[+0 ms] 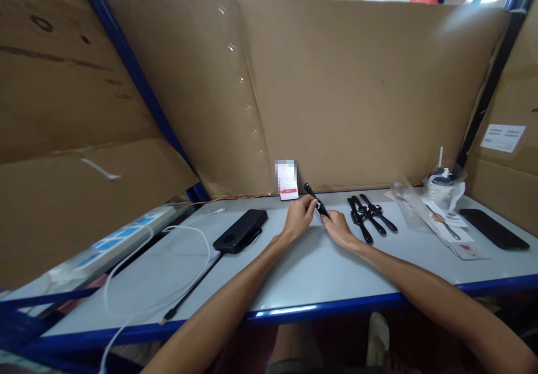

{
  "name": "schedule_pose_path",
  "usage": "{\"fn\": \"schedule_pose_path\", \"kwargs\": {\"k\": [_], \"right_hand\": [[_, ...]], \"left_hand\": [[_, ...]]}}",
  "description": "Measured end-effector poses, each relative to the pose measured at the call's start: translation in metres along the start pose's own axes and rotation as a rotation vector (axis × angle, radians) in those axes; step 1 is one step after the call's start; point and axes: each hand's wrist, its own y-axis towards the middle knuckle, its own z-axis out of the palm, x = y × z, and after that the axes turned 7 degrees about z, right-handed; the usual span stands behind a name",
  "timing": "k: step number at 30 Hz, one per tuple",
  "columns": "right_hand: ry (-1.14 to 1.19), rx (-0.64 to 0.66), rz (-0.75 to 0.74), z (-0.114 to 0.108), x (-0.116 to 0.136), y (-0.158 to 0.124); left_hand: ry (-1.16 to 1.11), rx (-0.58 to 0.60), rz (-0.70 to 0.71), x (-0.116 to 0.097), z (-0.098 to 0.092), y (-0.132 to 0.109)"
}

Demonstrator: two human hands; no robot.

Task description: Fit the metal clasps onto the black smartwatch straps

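Note:
Both hands meet over the middle of the grey table (294, 273). My left hand (299, 218) and my right hand (336, 229) are closed on the same black watch with its strap (316, 199), which slants up and away between them. Just to the right, three more black watches (370, 216) lie side by side on the table. A phone with a lit white screen (288, 182) leans against the cardboard wall right behind my hands.
A black power bank (240, 231) with black and white cables (168, 284) lies to the left. At the right are clear plastic bags (409, 200), a small tub (439, 186), printed cards (458, 236) and a dark phone (494, 229). Cardboard walls (336, 93) enclose the table.

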Motion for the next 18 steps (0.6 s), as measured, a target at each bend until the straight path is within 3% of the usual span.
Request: {"fn": "schedule_pose_path", "kwargs": {"k": [8, 14, 18], "right_hand": [[0.108, 0.018, 0.027, -0.004, 0.003, 0.001], [0.17, 0.015, 0.086, -0.006, 0.004, 0.001], [0.196, -0.007, 0.106, -0.006, 0.003, 0.001]], "left_hand": [[-0.085, -0.03, 0.079, -0.007, -0.007, -0.005], [0.302, 0.014, 0.313, -0.007, -0.025, -0.007], [0.481, 0.089, 0.338, 0.002, -0.03, -0.003]]}}
